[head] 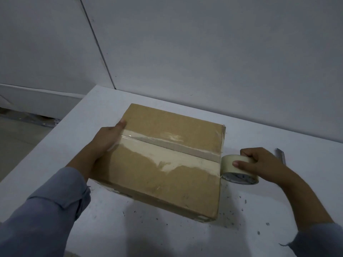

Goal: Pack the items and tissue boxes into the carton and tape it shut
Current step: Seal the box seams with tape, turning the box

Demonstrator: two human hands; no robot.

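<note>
A brown carton (167, 175) lies on the white table with its top flaps closed. A strip of clear tape (167, 140) runs along the centre seam from the left edge to the right edge. My left hand (107, 140) presses flat on the carton's left edge, over the tape's end. My right hand (259, 162) grips a cream tape roll (239, 169) just off the carton's right edge, beside the seam. The carton's contents are hidden.
A white table (185, 238) carries the carton, speckled with dark bits near the front right. A small metal blade-like tool (281, 153) lies behind my right hand. A white wall stands close behind the table. The table's left edge drops to the floor.
</note>
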